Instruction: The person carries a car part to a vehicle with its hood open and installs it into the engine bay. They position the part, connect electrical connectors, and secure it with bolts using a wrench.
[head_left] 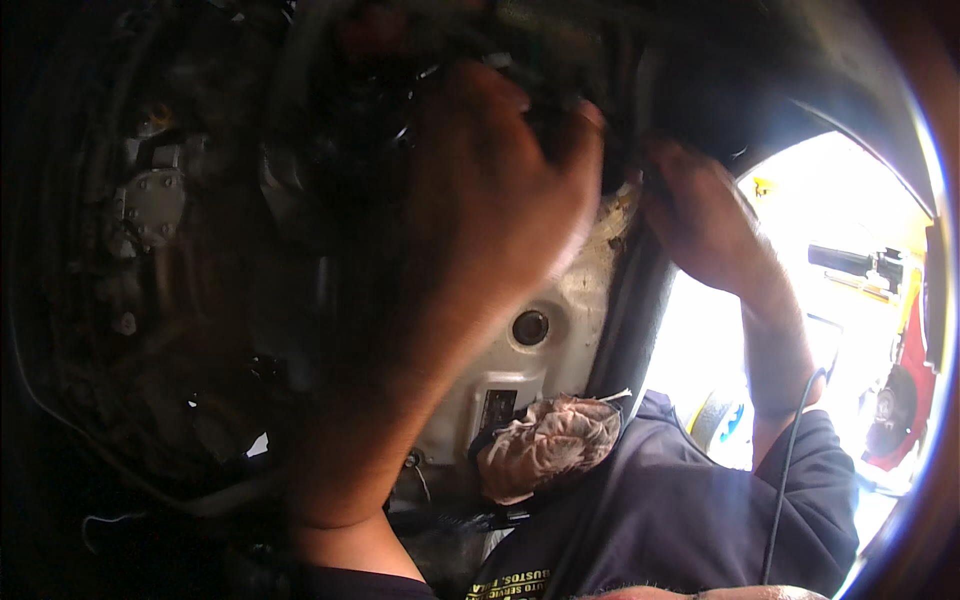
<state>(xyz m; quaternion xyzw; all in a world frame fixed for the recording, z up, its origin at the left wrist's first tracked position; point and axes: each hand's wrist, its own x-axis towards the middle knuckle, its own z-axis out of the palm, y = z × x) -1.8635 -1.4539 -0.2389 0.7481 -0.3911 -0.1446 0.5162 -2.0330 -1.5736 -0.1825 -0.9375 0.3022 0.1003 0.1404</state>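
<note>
Raised among dark vehicle parts at the top centre, my left hand (505,170) has its back toward me. Its fingers bend away into shadow and its thumb stands off to the right; whatever they close on is hidden. To its right, my right hand (695,205) is curled, fingers bent together at the dark edge of the opening (640,290). Something small may be between those fingers, but it is too dark to make out. Below the hands is a pale metal panel (575,310) with a round dark plug (530,327).
A crumpled, stained cloth (550,447) lies at the panel's lower end, against my dark shirt (690,500). A thin dark cord (790,470) runs along my right arm. Metal parts (155,205) sit in shadow at left. Bright daylight, yellow and red equipment (905,380) show at right.
</note>
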